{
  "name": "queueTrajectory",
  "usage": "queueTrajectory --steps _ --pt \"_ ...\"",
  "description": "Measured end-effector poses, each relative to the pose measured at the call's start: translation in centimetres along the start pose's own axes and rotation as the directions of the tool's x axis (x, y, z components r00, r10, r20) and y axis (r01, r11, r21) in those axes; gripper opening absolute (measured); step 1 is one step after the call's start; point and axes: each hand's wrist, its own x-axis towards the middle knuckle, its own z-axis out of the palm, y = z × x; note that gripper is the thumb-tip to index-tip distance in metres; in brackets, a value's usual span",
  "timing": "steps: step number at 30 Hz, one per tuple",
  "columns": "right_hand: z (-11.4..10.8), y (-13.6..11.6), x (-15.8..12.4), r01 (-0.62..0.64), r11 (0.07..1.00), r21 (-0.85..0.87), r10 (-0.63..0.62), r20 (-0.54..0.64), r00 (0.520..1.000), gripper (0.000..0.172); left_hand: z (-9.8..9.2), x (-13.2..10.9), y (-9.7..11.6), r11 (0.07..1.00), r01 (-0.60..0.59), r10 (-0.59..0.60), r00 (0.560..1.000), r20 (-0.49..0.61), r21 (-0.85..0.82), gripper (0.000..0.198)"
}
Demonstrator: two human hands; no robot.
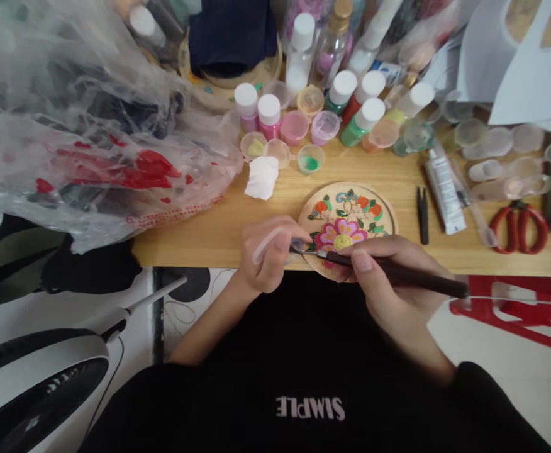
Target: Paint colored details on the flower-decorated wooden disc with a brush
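Observation:
My right hand [398, 277] is closed around a slim dark-handled tool [426, 281] with a thin metal tip. The tip points left and meets my left hand's fingertips. My left hand [268, 251] is curled in a pinch at the disc's left edge. Between its fingers is a small, glossy, see-through piece [298, 244] whose kind I cannot make out. A pale translucent strip [265, 244] shows along the same hand. Beneath both hands lies a round wooden disc [309, 211], decorated with a pink flower, orange blooms and green leaves. My right fingers cover its lower right part.
Behind the disc stand white-capped paint bottles [370, 115] and small cups, one with green paint [311, 161]. A crumpled paper [261, 177] lies left of them. Black tweezers [422, 215], a tube [446, 195] and red-handled pliers [518, 228] lie right. A plastic bag [115, 157] bulges over the left side.

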Motion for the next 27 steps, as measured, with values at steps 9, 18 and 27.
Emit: queueTrajectory --steps 9,18,27 --pt "-0.4 -0.2 0.1 0.041 0.993 -0.107 -0.039 0.016 0.999 0.008 0.2 0.1 0.3 0.999 0.047 -0.047 0.999 -0.007 -0.002 0.052" --pt "-0.7 -0.6 0.7 0.202 0.968 -0.150 -0.180 0.149 0.972 0.015 0.3 -0.1 0.0 0.998 0.062 -0.062 0.998 -0.029 -0.028 0.050" --pt "-0.5 -0.2 0.2 0.062 0.995 -0.076 -0.061 0.020 0.998 0.008 0.3 0.1 -0.1 0.991 0.109 -0.111 0.994 -0.024 -0.074 0.054"
